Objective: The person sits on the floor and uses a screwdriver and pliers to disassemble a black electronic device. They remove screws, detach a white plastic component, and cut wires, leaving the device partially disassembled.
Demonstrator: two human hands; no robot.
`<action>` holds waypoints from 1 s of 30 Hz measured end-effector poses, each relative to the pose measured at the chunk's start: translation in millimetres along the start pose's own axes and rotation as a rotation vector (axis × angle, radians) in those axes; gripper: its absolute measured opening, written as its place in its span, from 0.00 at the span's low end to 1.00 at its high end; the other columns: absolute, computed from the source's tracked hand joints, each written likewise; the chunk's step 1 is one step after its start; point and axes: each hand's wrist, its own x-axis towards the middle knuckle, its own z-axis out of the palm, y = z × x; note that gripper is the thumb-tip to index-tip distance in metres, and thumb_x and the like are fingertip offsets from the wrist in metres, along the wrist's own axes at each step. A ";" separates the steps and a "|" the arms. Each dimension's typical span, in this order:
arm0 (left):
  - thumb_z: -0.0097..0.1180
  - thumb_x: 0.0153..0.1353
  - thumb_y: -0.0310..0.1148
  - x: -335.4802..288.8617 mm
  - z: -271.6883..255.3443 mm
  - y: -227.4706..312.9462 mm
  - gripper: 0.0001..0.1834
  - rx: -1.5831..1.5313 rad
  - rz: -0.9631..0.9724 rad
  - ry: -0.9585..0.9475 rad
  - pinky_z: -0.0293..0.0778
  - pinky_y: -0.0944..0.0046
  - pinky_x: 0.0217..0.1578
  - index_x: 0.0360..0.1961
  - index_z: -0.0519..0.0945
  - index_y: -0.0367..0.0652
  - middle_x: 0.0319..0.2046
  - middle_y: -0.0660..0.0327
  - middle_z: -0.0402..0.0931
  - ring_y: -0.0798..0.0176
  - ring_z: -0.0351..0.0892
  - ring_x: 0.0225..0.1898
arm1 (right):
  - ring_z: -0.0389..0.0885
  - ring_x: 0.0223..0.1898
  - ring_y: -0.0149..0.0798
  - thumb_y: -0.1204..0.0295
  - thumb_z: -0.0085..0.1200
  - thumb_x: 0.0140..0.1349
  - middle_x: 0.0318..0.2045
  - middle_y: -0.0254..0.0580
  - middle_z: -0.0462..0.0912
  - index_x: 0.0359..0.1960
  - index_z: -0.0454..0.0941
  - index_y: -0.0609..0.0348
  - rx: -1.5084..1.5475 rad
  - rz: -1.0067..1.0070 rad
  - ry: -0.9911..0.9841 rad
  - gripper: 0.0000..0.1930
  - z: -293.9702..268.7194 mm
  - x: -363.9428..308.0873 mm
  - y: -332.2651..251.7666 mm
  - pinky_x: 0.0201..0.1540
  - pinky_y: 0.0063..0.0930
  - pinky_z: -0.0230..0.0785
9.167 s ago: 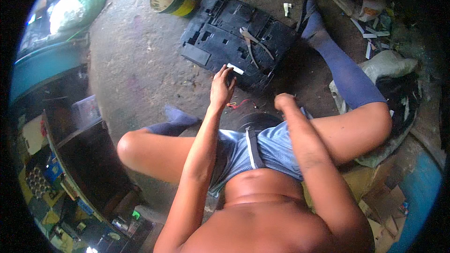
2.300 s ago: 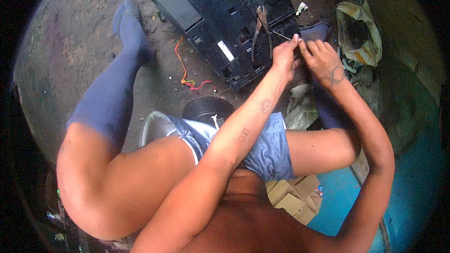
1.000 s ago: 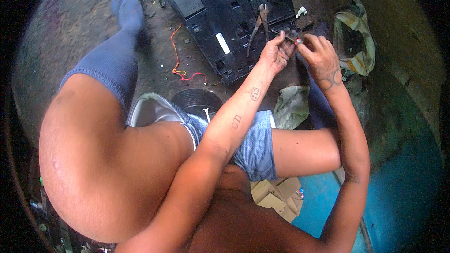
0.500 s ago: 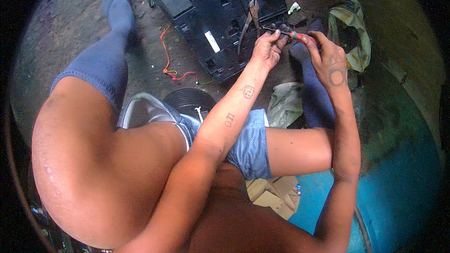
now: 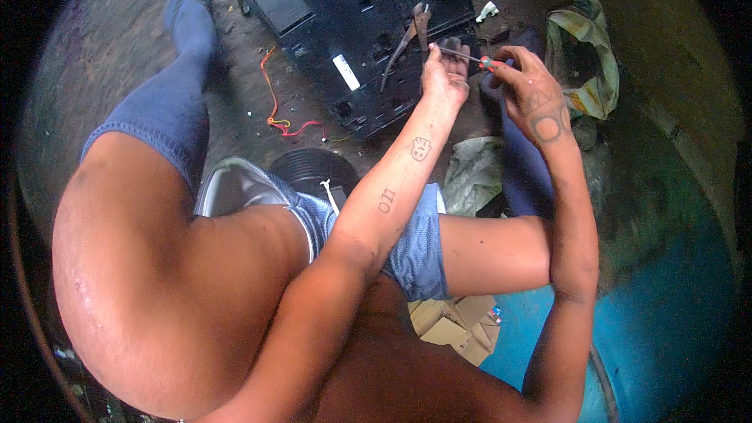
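Note:
My right hand (image 5: pixel 526 86) is closed around the red handle of a screwdriver (image 5: pixel 487 63). Its thin shaft points left, across the fingers of my left hand (image 5: pixel 445 78). That hand is turned palm up with fingers curled, and its thumb is by the shaft's tip. The fingers look blackened; anything small and dark between them cannot be made out. Just beyond, worn pliers (image 5: pixel 421 23) with spread handles lie on a large black plastic panel (image 5: pixel 368 55), which bears a white label (image 5: pixel 345 72).
Orange, red and yellow wires (image 5: pixel 272 119) lie on the dirty ground left of the panel. A white plastic bit (image 5: pixel 486 12) is at its right. Crumpled sacking (image 5: pixel 583 55) lies beyond my right hand. Flattened cardboard (image 5: pixel 454 325) and a blue surface (image 5: pixel 525 329) are near my body.
My left hand has shifted slightly and shows more of its palm and fingers. The right hand has tilted a little, with the screwdriver still in it. The panel appears slightly further left in view.

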 end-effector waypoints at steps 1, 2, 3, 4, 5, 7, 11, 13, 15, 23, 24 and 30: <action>0.47 0.76 0.47 1.7 -3.9 2.8 0.17 0.057 -0.005 -0.019 0.84 0.59 0.48 0.41 0.80 0.46 0.42 0.58 0.87 0.55 0.86 0.48 | 0.80 0.55 0.48 0.85 0.61 0.47 0.53 0.42 0.79 0.51 0.84 0.49 -0.002 -0.014 0.005 0.27 2.5 -0.2 1.8 0.55 0.38 0.77; 0.48 0.76 0.46 0.4 -5.0 11.2 0.16 0.063 -0.063 -0.061 0.85 0.61 0.44 0.41 0.80 0.46 0.42 0.58 0.87 0.55 0.86 0.48 | 0.79 0.54 0.51 0.86 0.58 0.49 0.53 0.45 0.79 0.46 0.84 0.55 0.043 -0.005 0.016 0.21 4.6 -0.7 1.3 0.55 0.40 0.75; 0.49 0.75 0.45 -0.9 -3.9 13.5 0.15 0.053 -0.078 -0.069 0.84 0.66 0.37 0.42 0.79 0.46 0.42 0.59 0.87 0.56 0.87 0.47 | 0.80 0.54 0.51 0.86 0.58 0.49 0.53 0.45 0.79 0.46 0.84 0.55 0.019 -0.006 -0.017 0.21 1.2 -2.6 2.1 0.55 0.40 0.75; 0.50 0.75 0.45 -1.9 -2.1 15.3 0.15 0.043 -0.094 -0.078 0.84 0.70 0.30 0.42 0.79 0.45 0.42 0.59 0.87 0.56 0.87 0.47 | 0.80 0.54 0.51 0.85 0.58 0.49 0.53 0.45 0.80 0.46 0.84 0.55 -0.004 -0.008 -0.050 0.21 -4.2 -4.5 3.7 0.55 0.40 0.75; 0.50 0.75 0.46 0.7 8.9 -0.5 0.16 -0.027 0.043 0.096 0.86 0.68 0.33 0.44 0.77 0.43 0.43 0.58 0.86 0.56 0.87 0.47 | 0.80 0.54 0.51 0.85 0.58 0.49 0.53 0.45 0.80 0.46 0.84 0.56 -0.027 -0.010 -0.083 0.21 -10.9 -5.7 5.2 0.54 0.40 0.75; 0.48 0.75 0.43 5.5 4.6 -1.1 0.16 0.011 0.057 0.056 0.87 0.59 0.46 0.44 0.75 0.39 0.42 0.57 0.85 0.56 0.87 0.46 | 0.81 0.54 0.51 0.85 0.59 0.49 0.54 0.45 0.80 0.46 0.84 0.57 0.012 0.052 -0.040 0.20 -26.5 -8.9 15.8 0.55 0.39 0.75; 0.50 0.71 0.38 4.6 10.4 -1.4 0.12 -0.100 0.059 0.092 0.84 0.49 0.54 0.42 0.74 0.38 0.39 0.57 0.84 0.58 0.86 0.44 | 0.82 0.54 0.50 0.85 0.56 0.52 0.53 0.46 0.81 0.46 0.83 0.60 0.072 0.230 0.044 0.19 -44.9 -14.5 35.2 0.55 0.37 0.75; 0.52 0.69 0.36 2.2 14.1 -4.7 0.09 -0.131 0.059 0.103 0.83 0.47 0.53 0.42 0.74 0.41 0.36 0.59 0.81 0.61 0.86 0.42 | 0.82 0.53 0.51 0.85 0.56 0.53 0.52 0.46 0.81 0.46 0.83 0.61 -0.002 0.238 0.137 0.17 -31.5 -16.2 51.3 0.55 0.37 0.75; 0.49 0.69 0.40 -0.4 16.6 -8.7 0.11 -0.152 0.040 0.099 0.82 0.40 0.54 0.41 0.75 0.44 0.37 0.59 0.83 0.61 0.86 0.42 | 0.82 0.50 0.52 0.81 0.57 0.53 0.48 0.47 0.82 0.48 0.84 0.57 0.001 0.223 0.120 0.18 -26.2 -15.9 61.1 0.54 0.40 0.76; 0.45 0.71 0.41 -19.9 -26.6 -1.0 0.16 0.104 -0.076 -0.073 0.75 0.45 0.62 0.43 0.78 0.39 0.46 0.54 0.84 0.54 0.83 0.52 | 0.86 0.45 0.44 0.75 0.60 0.62 0.45 0.49 0.85 0.49 0.83 0.59 0.390 0.268 0.032 0.13 -33.8 -7.3 16.2 0.52 0.37 0.76; 0.47 0.70 0.40 -20.8 -29.5 3.2 0.16 0.124 -0.044 -0.132 0.75 0.47 0.62 0.44 0.78 0.38 0.46 0.54 0.84 0.54 0.83 0.53 | 0.87 0.45 0.45 0.72 0.59 0.65 0.46 0.50 0.86 0.51 0.83 0.60 0.326 0.185 0.047 0.14 -27.6 -5.9 15.7 0.50 0.37 0.76; 0.54 0.70 0.34 -25.3 -30.5 11.0 0.11 0.072 -0.019 -0.232 0.81 0.59 0.54 0.48 0.81 0.41 0.50 0.58 0.85 0.58 0.85 0.48 | 0.86 0.44 0.50 0.67 0.59 0.66 0.43 0.52 0.86 0.50 0.82 0.62 0.342 0.195 0.008 0.15 -13.7 -5.5 16.8 0.49 0.38 0.76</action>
